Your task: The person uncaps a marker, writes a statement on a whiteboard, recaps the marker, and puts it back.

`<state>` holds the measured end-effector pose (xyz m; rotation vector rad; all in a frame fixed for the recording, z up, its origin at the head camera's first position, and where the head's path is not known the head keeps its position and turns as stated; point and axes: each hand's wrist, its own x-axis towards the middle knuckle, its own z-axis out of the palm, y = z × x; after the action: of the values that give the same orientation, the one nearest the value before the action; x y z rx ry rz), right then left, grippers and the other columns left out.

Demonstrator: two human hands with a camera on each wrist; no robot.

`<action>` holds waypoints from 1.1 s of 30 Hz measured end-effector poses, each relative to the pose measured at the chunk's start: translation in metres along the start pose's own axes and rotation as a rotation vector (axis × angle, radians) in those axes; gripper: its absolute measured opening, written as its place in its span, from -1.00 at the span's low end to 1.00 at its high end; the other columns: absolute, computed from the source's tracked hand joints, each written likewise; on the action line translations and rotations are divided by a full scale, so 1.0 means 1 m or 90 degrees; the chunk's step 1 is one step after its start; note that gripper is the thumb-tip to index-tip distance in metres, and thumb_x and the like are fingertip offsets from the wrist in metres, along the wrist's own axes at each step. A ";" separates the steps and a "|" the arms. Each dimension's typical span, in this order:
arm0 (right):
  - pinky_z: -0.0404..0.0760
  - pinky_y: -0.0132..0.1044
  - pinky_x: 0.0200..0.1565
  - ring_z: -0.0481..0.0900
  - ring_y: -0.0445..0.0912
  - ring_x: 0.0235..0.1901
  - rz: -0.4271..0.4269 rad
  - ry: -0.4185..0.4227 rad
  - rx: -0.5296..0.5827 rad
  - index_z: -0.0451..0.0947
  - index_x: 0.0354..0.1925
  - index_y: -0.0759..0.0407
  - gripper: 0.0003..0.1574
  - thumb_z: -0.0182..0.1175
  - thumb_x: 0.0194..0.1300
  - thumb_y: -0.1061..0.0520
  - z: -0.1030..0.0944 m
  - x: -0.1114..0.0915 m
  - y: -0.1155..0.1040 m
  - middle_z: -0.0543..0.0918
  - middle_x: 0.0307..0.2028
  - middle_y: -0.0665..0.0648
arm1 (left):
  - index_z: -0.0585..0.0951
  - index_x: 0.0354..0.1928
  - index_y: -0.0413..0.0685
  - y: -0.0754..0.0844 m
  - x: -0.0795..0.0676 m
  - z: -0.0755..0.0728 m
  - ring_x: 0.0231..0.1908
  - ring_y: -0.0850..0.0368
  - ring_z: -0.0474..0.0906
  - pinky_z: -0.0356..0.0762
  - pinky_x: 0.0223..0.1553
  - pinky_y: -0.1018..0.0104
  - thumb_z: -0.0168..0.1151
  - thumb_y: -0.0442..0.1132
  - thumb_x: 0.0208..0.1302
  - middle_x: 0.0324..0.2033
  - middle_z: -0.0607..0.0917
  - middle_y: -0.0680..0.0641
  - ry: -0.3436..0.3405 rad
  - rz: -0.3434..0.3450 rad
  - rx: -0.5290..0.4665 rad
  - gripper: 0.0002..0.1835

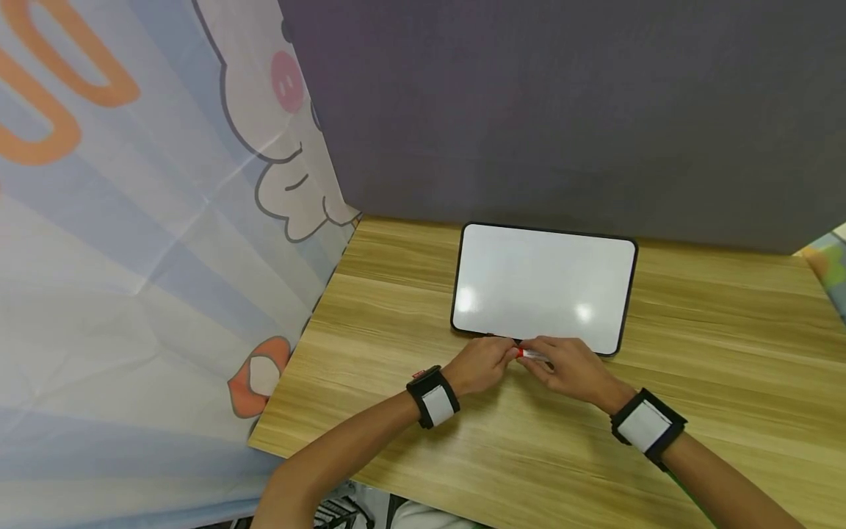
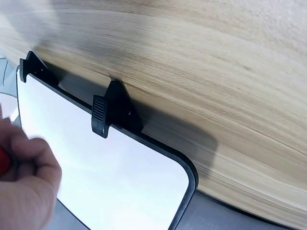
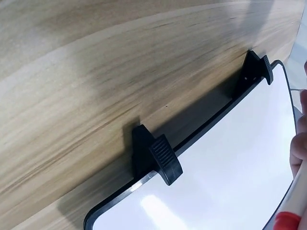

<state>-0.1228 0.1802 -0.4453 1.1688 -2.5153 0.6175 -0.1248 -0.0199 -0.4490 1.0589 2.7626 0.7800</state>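
Note:
A white marker with red ends [image 1: 534, 355] is held between both hands in front of the whiteboard [image 1: 542, 283]. My left hand [image 1: 479, 365] pinches its red end with curled fingers; in the left wrist view a bit of red shows inside that hand [image 2: 29, 177]. My right hand [image 1: 575, 367] grips the white barrel from the other side. At the edge of the right wrist view, the barrel [image 3: 298, 191] and a red end [image 3: 287, 221] are visible. Part of the marker is hidden by the fingers. The black-framed whiteboard leans on black clip supports [image 2: 115, 110].
The wooden table [image 1: 714, 353] carries the whiteboard near its back edge. Behind stands a dark grey panel [image 1: 562, 110]. To the left hangs a printed cloth [image 1: 152, 279] with cartoon figures. A second black clip [image 3: 165, 158] grips the board's lower edge.

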 end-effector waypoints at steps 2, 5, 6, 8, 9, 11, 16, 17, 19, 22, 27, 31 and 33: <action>0.27 -0.64 -0.61 0.25 -0.48 -0.67 -0.014 -0.006 -0.003 0.64 -0.15 0.17 -0.63 0.38 0.00 0.17 0.000 0.001 0.000 0.59 -0.52 -0.10 | 0.55 -0.25 -0.07 0.000 0.000 0.000 -0.51 0.35 0.37 0.29 -0.45 0.56 -0.28 -0.09 0.49 -0.56 0.47 0.15 0.005 0.003 0.022 -0.62; 0.25 -0.66 -0.61 0.22 -0.50 -0.66 -0.034 -0.017 0.004 0.64 -0.14 0.23 -0.66 0.34 0.04 0.21 0.000 0.002 0.000 0.52 -0.57 -0.11 | 0.56 -0.24 -0.04 0.000 0.000 0.000 -0.54 0.37 0.37 0.29 -0.46 0.58 -0.23 -0.11 0.47 -0.58 0.48 0.15 0.018 0.000 0.040 -0.65; 0.24 -0.67 -0.61 0.21 -0.50 -0.66 -0.040 -0.022 0.006 0.64 -0.14 0.25 -0.66 0.33 0.05 0.22 0.000 0.002 -0.001 0.51 -0.57 -0.11 | 0.57 -0.24 -0.03 0.000 0.000 0.000 -0.55 0.37 0.36 0.29 -0.47 0.58 -0.21 -0.12 0.47 -0.59 0.49 0.15 0.023 -0.002 0.040 -0.67; 0.25 -0.68 -0.60 0.23 -0.50 -0.65 -0.048 -0.031 0.010 0.63 -0.12 0.28 -0.66 0.32 0.06 0.24 -0.001 0.003 -0.002 0.51 -0.57 -0.10 | 0.58 -0.25 -0.03 0.000 -0.001 0.000 -0.56 0.36 0.35 0.28 -0.48 0.58 -0.18 -0.14 0.46 -0.60 0.49 0.15 0.031 -0.006 0.037 -0.69; 0.27 -0.67 -0.59 0.25 -0.49 -0.64 -0.051 -0.035 0.015 0.62 -0.11 0.30 -0.64 0.32 0.06 0.25 -0.001 0.003 -0.002 0.53 -0.55 -0.09 | 0.58 -0.26 -0.03 0.000 -0.001 0.000 -0.56 0.35 0.36 0.28 -0.48 0.59 -0.16 -0.15 0.45 -0.60 0.50 0.14 0.036 -0.005 0.038 -0.70; 0.30 -0.66 -0.57 0.29 -0.49 -0.62 -0.053 -0.045 0.032 0.60 -0.09 0.33 -0.63 0.30 0.08 0.26 -0.001 0.003 -0.003 0.60 -0.50 -0.04 | 0.59 -0.28 -0.03 0.000 -0.002 0.000 -0.55 0.35 0.39 0.31 -0.46 0.58 -0.11 -0.19 0.43 -0.59 0.53 0.13 0.053 0.004 0.047 -0.74; 0.34 -0.67 -0.52 0.32 -0.49 -0.60 -0.048 -0.056 0.097 0.59 -0.06 0.32 -0.67 0.23 0.17 0.27 -0.001 0.004 -0.004 0.71 -0.33 0.07 | 0.59 -0.34 -0.03 0.001 -0.004 0.002 -0.50 0.33 0.46 0.40 -0.39 0.55 0.00 -0.27 0.36 -0.54 0.62 0.09 0.109 0.038 0.078 -0.82; 0.33 -0.68 -0.52 0.30 -0.50 -0.61 -0.049 -0.057 0.108 0.59 -0.06 0.31 -0.68 0.22 0.18 0.27 -0.001 0.005 -0.004 0.71 -0.33 0.07 | 0.59 -0.36 -0.04 0.001 -0.005 0.002 -0.50 0.33 0.45 0.38 -0.39 0.56 0.02 -0.29 0.34 -0.55 0.61 0.10 0.119 0.043 0.079 -0.83; 0.29 -0.70 -0.53 0.25 -0.51 -0.63 -0.050 -0.061 0.122 0.58 -0.05 0.31 -0.69 0.20 0.20 0.26 -0.001 0.006 -0.004 0.71 -0.34 0.05 | 0.58 -0.40 -0.04 0.001 -0.006 0.002 -0.53 0.31 0.42 0.34 -0.41 0.56 0.05 -0.31 0.31 -0.58 0.57 0.10 0.133 0.051 0.081 -0.85; 0.27 -0.67 -0.55 0.22 -0.50 -0.65 -0.034 -0.087 0.135 0.58 -0.02 0.29 -0.68 0.16 0.27 0.20 -0.004 0.005 -0.004 0.69 -0.43 0.00 | 0.58 -0.37 -0.03 -0.004 -0.010 0.001 -0.47 0.29 0.43 0.33 -0.35 0.53 0.06 -0.40 0.22 -0.54 0.57 0.10 0.141 0.066 0.110 -0.86; 0.57 -0.47 -0.34 0.58 -0.42 -0.40 0.073 -0.157 0.124 0.59 0.02 0.20 -0.62 0.05 0.36 0.04 -0.010 -0.010 0.003 0.73 -0.23 0.00 | 0.59 -0.29 -0.05 -0.025 -0.023 -0.007 -0.38 0.23 0.49 0.44 -0.27 0.47 0.03 -0.44 0.22 -0.46 0.62 0.00 0.172 -0.022 0.061 -0.82; 0.63 -0.26 -0.13 0.65 -0.24 -0.12 0.128 -0.170 0.106 0.57 0.05 0.19 -0.58 0.02 0.38 0.00 -0.010 -0.020 0.009 0.67 -0.02 0.06 | 0.58 -0.28 -0.10 -0.039 -0.030 -0.012 -0.34 0.18 0.54 0.51 -0.20 0.39 0.00 -0.28 0.36 -0.43 0.65 -0.07 0.190 -0.070 0.018 -0.84; 0.63 -0.23 -0.11 0.65 -0.19 -0.09 0.124 -0.168 0.088 0.56 0.07 0.19 -0.57 0.01 0.38 -0.01 -0.009 -0.022 0.010 0.66 -0.01 0.06 | 0.57 -0.25 -0.10 -0.041 -0.031 -0.011 -0.34 0.17 0.55 0.51 -0.19 0.36 -0.01 -0.24 0.37 -0.42 0.65 -0.07 0.178 -0.062 0.033 -0.83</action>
<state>-0.1165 0.2043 -0.4498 1.1235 -2.8768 0.7399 -0.1288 -0.0712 -0.4625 0.8741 3.0554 0.9107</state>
